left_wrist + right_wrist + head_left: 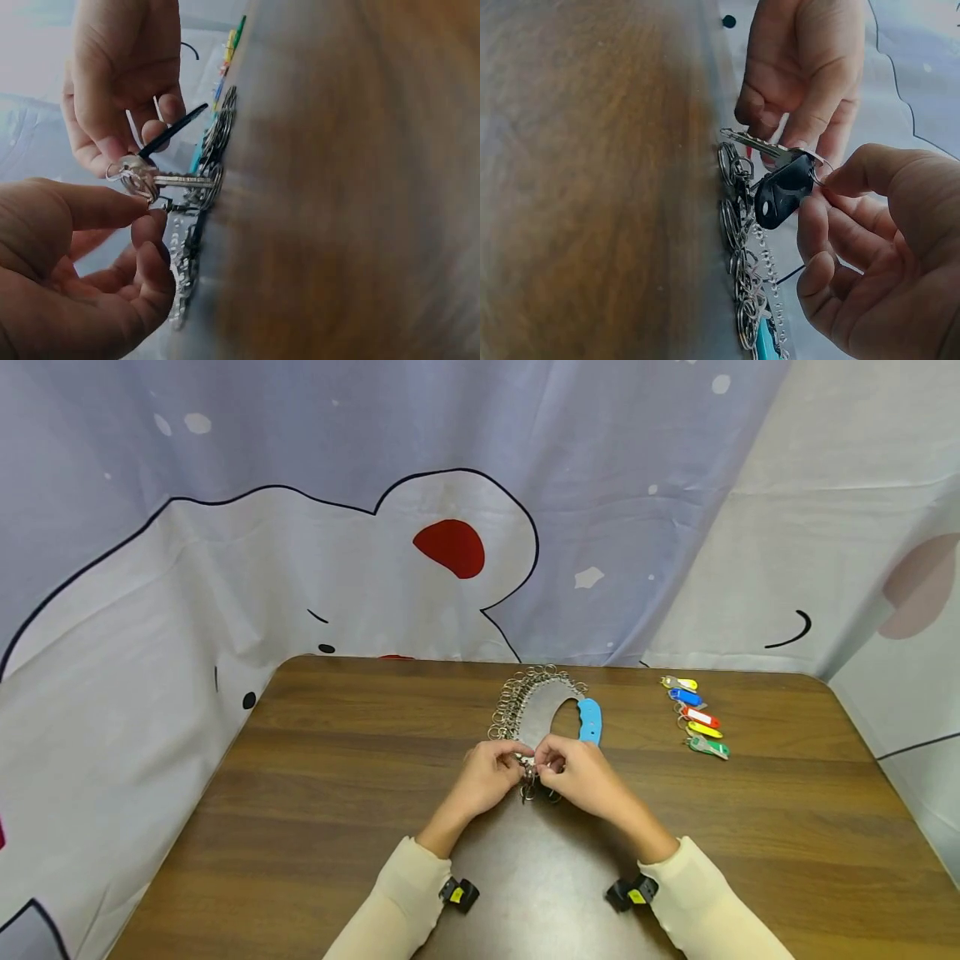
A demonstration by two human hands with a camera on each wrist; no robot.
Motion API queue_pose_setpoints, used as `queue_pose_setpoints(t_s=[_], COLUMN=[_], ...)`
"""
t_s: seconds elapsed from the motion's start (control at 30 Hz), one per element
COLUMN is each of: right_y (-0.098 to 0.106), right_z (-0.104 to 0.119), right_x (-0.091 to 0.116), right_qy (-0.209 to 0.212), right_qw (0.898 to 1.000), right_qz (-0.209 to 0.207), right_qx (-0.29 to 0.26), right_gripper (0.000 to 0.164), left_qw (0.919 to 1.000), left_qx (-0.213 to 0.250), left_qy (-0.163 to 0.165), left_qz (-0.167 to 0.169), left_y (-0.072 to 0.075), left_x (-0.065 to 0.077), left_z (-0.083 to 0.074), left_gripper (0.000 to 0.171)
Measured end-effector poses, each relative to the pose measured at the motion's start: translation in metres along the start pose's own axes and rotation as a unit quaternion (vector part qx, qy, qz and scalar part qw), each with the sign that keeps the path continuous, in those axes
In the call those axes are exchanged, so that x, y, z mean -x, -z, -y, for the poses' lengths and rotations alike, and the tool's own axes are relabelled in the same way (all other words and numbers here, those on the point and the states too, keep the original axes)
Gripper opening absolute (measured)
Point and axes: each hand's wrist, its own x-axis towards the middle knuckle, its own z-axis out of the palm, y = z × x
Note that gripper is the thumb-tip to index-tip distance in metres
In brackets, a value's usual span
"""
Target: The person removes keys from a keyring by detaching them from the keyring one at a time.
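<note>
My left hand (487, 774) and right hand (581, 772) meet at the near end of a crescent-shaped metal plate (534, 710) with a blue handle (591, 721). Many rings and clasps (510, 697) line its outer edge. Between thumb and forefinger, my right hand (892, 232) pinches a small key ring (818, 174) carrying a silver key (754, 142) and a flat black tag (780, 196). My left hand (82, 262) pinches at the same ring, close to a clasp (176, 206). Fingertips partly hide the contact.
Several keys with coloured tags lie in a column at the right: yellow (681, 683), blue (686, 697), red (701, 717) and green (708, 746). The wooden table (337, 827) ends at a printed curtain (262, 577) behind it.
</note>
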Motion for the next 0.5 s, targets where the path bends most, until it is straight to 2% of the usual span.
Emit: queue_pose_setpoints(t_s=[0.07, 0.2, 0.33, 0.43, 0.5], right_y=[0.001, 0.003, 0.004, 0.003, 0.002], right_z=[-0.001, -0.002, -0.002, -0.001, -0.001], right_x=[0.000, 0.000, 0.000, 0.001, 0.002], right_qy=[-0.002, -0.007, -0.008, -0.005, 0.003], right_qw=[1.000, 1.000, 1.000, 1.000, 1.000], right_qz=[-0.002, -0.003, 0.005, 0.015, 0.020], right_qx=[-0.003, -0.003, 0.000, 0.007, 0.017], right_gripper=[0.013, 0.012, 0.012, 0.014, 0.016], left_qw=[0.9990, 0.9935, 0.9789, 0.9707, 0.9708], left_qx=[-0.036, -0.084, -0.151, -0.187, -0.193], left_qy=[-0.027, -0.077, -0.136, -0.150, -0.142], left_qz=[-0.005, 0.005, 0.016, 0.019, 0.018], left_y=[0.001, 0.002, 0.003, 0.004, 0.004], left_x=[-0.001, -0.005, -0.009, -0.011, -0.012], left_z=[0.000, 0.001, 0.001, -0.002, -0.003], left_gripper=[0.019, 0.008, 0.007, 0.009, 0.010])
